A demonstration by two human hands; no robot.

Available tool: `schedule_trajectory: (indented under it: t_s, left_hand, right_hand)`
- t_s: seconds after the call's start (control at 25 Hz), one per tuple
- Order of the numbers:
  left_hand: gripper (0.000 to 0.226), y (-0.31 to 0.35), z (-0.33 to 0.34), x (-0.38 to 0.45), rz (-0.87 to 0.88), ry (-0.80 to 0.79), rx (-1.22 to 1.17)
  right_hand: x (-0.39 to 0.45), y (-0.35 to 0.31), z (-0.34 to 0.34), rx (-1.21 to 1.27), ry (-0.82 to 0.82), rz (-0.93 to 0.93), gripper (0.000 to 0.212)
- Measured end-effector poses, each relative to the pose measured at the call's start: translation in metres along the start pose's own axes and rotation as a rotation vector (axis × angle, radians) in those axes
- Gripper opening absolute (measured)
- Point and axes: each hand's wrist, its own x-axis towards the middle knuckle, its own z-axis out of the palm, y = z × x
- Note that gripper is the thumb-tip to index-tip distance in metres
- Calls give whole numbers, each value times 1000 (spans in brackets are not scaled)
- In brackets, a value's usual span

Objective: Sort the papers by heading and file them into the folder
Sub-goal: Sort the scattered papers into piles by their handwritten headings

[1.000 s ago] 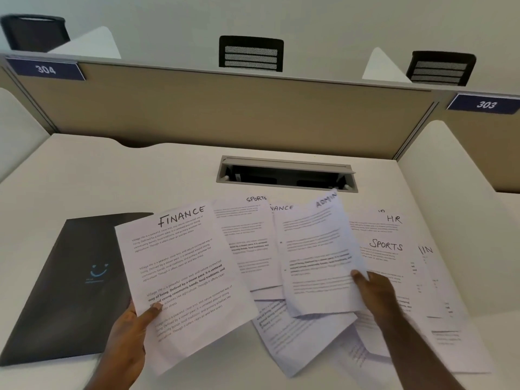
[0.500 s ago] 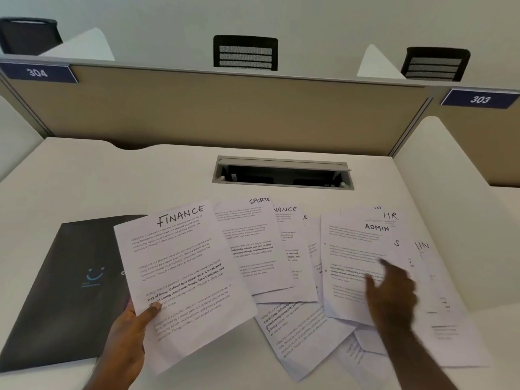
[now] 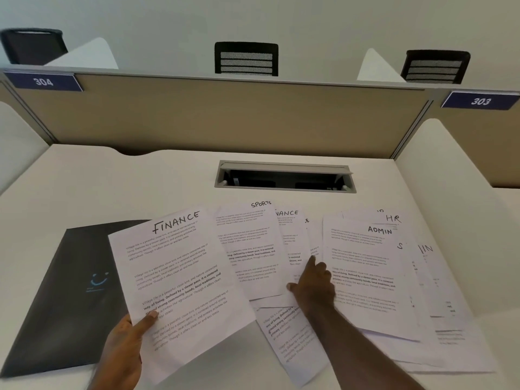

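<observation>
Holding now: my left hand (image 3: 126, 344) pinches the Finance sheet (image 3: 180, 291) at its lower left edge, thumb on top, the sheet lifted above the desk (image 3: 112, 187).
Right hand (image 3: 312, 285): it rests on the spread papers, fingers loosely bent on the second Finance sheet (image 3: 292, 237) — it touches but holds nothing, I judge.
Papers: Sports sheet (image 3: 250, 249), Admin sheet (image 3: 363, 277) and HR sheet (image 3: 394, 219) overlap each other at centre and right.
Folder (image 3: 59, 299): dark, closed, flat at left, partly under the held sheet.
Handling: single sheets are very light and limp, and they slide on each other — I would press one corner, drag it free, then pinch the edge.
Risk: neighbours may shift together.
</observation>
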Motion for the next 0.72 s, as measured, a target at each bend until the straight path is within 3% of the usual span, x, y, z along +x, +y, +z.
schedule_trajectory:
  t_s: [0.2,0.32,0.52,0.6,0.72]
  left_hand:
    - [22,-1,1,-3,-12,10,-3]
    - [26,1,4,-4,-7,-5,-9]
    - [28,1,6,-4,2,-17,-18]
    - [35,1,9,-5,2,-27,-23]
    - [26,1,14,-5,-7,-51,-6]
  right_hand:
    - [7,7,-3,403,76,9,85]
    - [11,17,-1,573,105,20,64]
    - [13,38,-30,613,233,-26,17]
    - [11,48,-48,640,335,-49,11]
    - [10,66,-80,684,478,-17,11]
